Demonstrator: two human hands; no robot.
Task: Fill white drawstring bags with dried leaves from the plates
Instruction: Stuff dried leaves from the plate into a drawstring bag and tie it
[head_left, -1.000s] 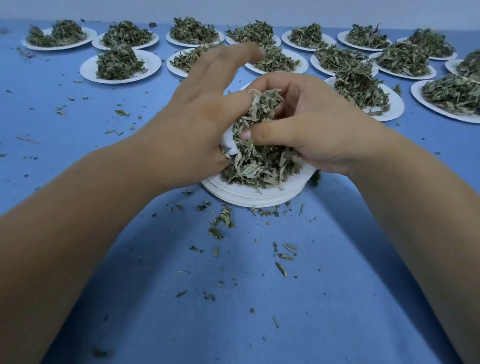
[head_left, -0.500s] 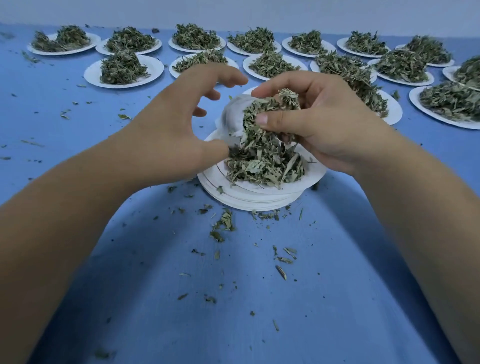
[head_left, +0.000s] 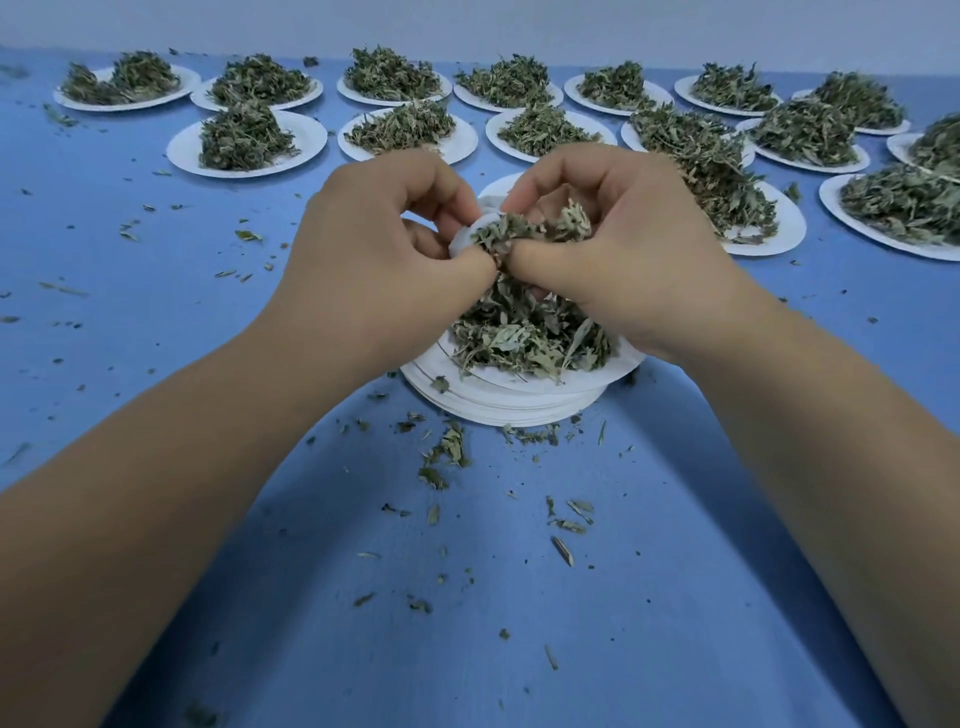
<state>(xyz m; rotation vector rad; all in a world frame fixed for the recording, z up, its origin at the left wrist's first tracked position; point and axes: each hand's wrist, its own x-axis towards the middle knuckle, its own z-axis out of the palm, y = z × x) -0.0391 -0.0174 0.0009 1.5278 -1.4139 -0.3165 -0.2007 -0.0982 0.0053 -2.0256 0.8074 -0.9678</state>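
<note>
Bag (head_left: 464, 240) pinched in left hand (head_left: 384, 260) — leaves (head_left: 519, 231) in right hand (head_left: 623, 254) touching rim.

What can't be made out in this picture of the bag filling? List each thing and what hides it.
All in the head view.
The bag: only a white rim shows; the left hand and right hand cover the rest, drawstring included.
Its fill level: leaves block the mouth.
The stack of plates: count too fine to tell.
The far-right plate: cut off by the frame edge.
</note>
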